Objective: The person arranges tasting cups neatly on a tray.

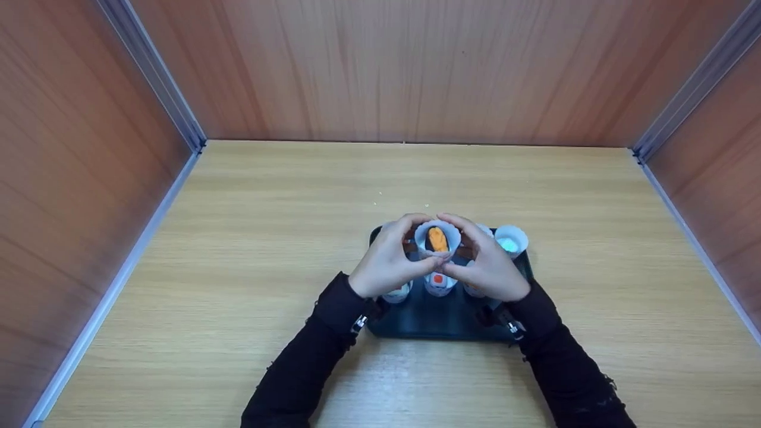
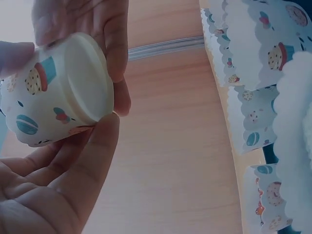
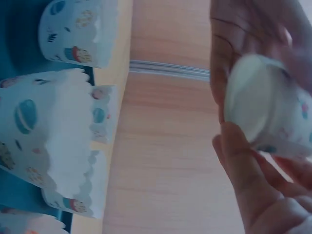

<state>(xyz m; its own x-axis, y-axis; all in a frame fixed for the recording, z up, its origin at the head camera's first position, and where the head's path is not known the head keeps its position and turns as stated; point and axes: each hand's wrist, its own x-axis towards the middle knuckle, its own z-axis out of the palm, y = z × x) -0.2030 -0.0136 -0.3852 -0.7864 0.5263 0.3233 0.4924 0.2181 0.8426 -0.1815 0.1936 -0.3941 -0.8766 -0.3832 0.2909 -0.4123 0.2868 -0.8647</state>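
Note:
Both hands hold one white paper baking cup [image 1: 454,239] raised over the dark tray [image 1: 440,327]. An orange piece with a dark edge [image 1: 438,239] lies inside it. My left hand [image 1: 386,255] curls round the cup's left side, my right hand [image 1: 490,267] round its right side. In the left wrist view, the cup [image 2: 46,92] is tipped so its plain base shows, with cupcake and macaron prints on its wall. Fingertips press near the base. The right wrist view shows the same cup [image 3: 253,97] between the fingers, blurred.
Several more printed paper cups stand on the tray, partly hidden by the hands. One cup [image 1: 521,235] at the back right contains something pale green; a front cup [image 1: 440,290] shows a red-and-white item. Wooden panels [image 1: 404,71] enclose the tabletop [image 1: 267,238]. Small crumbs lie behind the tray.

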